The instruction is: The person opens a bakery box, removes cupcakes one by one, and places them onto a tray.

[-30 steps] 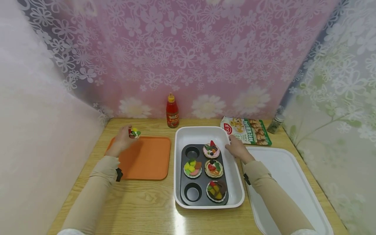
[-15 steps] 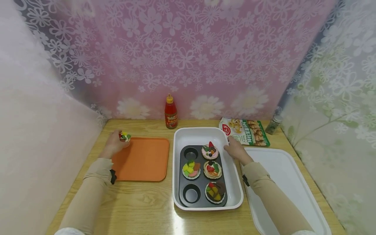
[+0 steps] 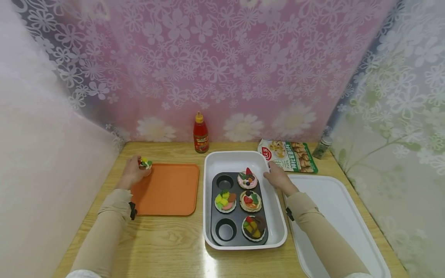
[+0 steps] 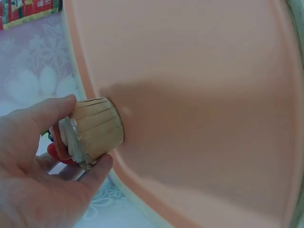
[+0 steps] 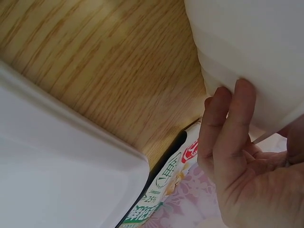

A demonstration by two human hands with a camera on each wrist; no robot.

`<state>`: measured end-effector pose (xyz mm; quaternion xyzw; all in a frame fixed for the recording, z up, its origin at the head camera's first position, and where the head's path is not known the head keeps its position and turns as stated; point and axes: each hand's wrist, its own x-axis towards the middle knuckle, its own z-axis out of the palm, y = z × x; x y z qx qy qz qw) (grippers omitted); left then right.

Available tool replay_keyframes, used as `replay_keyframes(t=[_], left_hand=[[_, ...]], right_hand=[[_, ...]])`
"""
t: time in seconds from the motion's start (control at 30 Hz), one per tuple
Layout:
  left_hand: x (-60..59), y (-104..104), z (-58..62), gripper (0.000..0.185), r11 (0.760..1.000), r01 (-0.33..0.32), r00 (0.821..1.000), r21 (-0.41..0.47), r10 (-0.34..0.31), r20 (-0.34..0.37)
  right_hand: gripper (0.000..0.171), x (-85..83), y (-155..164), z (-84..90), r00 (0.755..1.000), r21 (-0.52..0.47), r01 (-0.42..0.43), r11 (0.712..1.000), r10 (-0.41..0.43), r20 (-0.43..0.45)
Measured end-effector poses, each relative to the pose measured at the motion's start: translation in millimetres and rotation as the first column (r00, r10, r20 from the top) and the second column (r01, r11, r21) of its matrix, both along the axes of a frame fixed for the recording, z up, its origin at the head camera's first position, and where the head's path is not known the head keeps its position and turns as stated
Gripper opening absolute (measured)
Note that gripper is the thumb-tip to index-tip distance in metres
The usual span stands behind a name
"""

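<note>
My left hand [image 3: 133, 172] pinches a toy fruit tart [image 4: 97, 127] between thumb and fingers, at the far left corner of the orange tray [image 3: 170, 193]. In the left wrist view its pleated tan side shows, with the base right at the tray surface and the topping turned toward the palm. My right hand [image 3: 278, 178] grips the right rim of a white deep tray [image 3: 226, 159], fingers against its outer wall. Inside that tray lies a dark muffin pan [image 3: 240, 237]. Several fruit tarts [image 3: 251, 200] sit in its cups; the far left and near left cups are bare.
A red sauce bottle [image 3: 201, 135] stands at the back against the flowered curtain. A food packet [image 3: 290, 155] and a small spice jar [image 3: 322, 147] lie at the back right. A shallow white tray [image 3: 333, 216] is under my right forearm.
My left hand has moved left and down with the tart, from above the orange tray to its far left corner. My right hand keeps its grip on the white tray's rim.
</note>
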<state>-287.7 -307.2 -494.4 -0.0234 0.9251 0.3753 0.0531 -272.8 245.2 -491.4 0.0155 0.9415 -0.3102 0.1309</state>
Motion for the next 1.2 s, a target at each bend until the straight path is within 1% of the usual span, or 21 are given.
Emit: replay_keyframes(t=[0.2, 0.37, 0.47, 0.53, 0.57, 0.67, 0.77, 0.87, 0.97, 1.0, 1.07, 1.17, 1.2], left_hand=[[1.1, -1.3, -1.4, 0.078, 1.000, 0.013, 1.000, -0.005, -0.013, 0.010], [0.2, -1.5, -0.8, 0.083, 0.999, 0.022, 1.000, -0.026, -0.022, 0.000], [-0.2, 1.3, 2.2, 0.084, 0.999, 0.010, 0.999, -0.053, -0.012, -0.038], [-0.8, 7.4, 7.6, 0.082, 0.998, 0.003, 0.997, -0.067, -0.008, -0.078], [-0.9, 12.6, 11.2, 0.080, 0.998, 0.001, 0.996, -0.056, -0.006, -0.094], [-2.4, 37.0, 23.0, 0.076, 0.999, 0.029, 0.988, -0.040, -0.035, -0.149], [-2.8, 70.3, 33.9, 0.074, 0.996, 0.088, 0.976, -0.006, -0.087, -0.197], [-2.6, 104.4, 40.8, 0.072, 0.987, 0.162, 0.953, 0.016, -0.152, -0.260], [1.4, 136.0, 44.3, 0.071, 0.971, 0.239, 0.924, 0.021, -0.221, -0.312], [3.3, 146.2, 44.8, 0.070, 0.963, 0.269, 0.914, 0.025, -0.247, -0.321], [10.3, 165.3, 46.3, 0.069, 0.941, 0.335, 0.899, 0.048, -0.304, -0.315], [22.6, 189.4, 46.3, 0.069, 0.890, 0.443, 0.874, 0.107, -0.402, -0.273], [26.6, 196.1, 45.4, 0.069, 0.871, 0.476, 0.862, 0.120, -0.435, -0.259]], right_hand=[[0.050, 0.8, 0.0, -0.7, 1.000, -0.005, 0.006, 1.000, -0.006, -0.002], [0.049, -0.1, 1.0, -2.9, 1.000, -0.019, 0.011, 1.000, -0.011, -0.005], [0.050, -0.7, 1.1, -4.1, 1.000, -0.017, 0.006, 1.000, -0.006, -0.006], [0.051, -1.1, 1.1, -4.6, 1.000, -0.016, 0.003, 1.000, -0.003, -0.003], [0.051, -1.6, 1.1, -4.9, 1.000, -0.018, 0.006, 1.000, -0.006, 0.001], [0.052, -2.0, 1.5, -4.6, 1.000, -0.014, 0.008, 1.000, -0.007, 0.008], [0.051, -2.1, 1.5, -3.0, 1.000, -0.012, 0.015, 1.000, -0.015, 0.020], [0.051, -1.6, 1.2, -1.2, 1.000, -0.015, 0.011, 1.000, -0.011, 0.026], [0.051, -1.2, 0.4, -0.8, 1.000, -0.017, 0.010, 1.000, -0.010, 0.026], [0.051, -1.1, 0.2, -0.8, 1.000, -0.016, 0.010, 1.000, -0.010, 0.024], [0.052, -1.0, 0.0, -0.9, 1.000, -0.014, 0.014, 1.000, -0.013, 0.020], [0.052, -1.1, -0.5, -1.5, 1.000, -0.006, 0.019, 1.000, -0.019, 0.017], [0.052, -1.0, -0.6, -1.8, 1.000, -0.004, 0.017, 1.000, -0.017, 0.016]])
